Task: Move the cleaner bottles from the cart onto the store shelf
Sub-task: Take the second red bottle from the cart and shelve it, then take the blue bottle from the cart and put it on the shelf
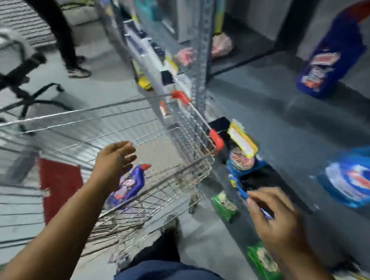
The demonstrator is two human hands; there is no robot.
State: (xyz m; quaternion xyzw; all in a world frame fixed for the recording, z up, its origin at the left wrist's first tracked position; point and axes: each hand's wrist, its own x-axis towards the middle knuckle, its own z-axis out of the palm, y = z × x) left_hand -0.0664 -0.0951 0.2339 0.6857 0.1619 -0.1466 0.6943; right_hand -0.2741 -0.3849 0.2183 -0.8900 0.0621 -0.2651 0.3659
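A blue cleaner bottle with a red cap lies in the wire cart. My left hand hovers open just above it, fingers spread, not touching. My right hand is open at the front edge of the grey shelf, holding nothing. On that shelf a blue cleaner bottle stands at the back right. Another blue bottle lies on its side near the right edge. The whole view is motion-blurred.
Another person's legs stand at the upper left beside an office chair. The metal shelf post rises beside the cart's red-tipped handle. Green packets and a blue packet fill the lower shelf.
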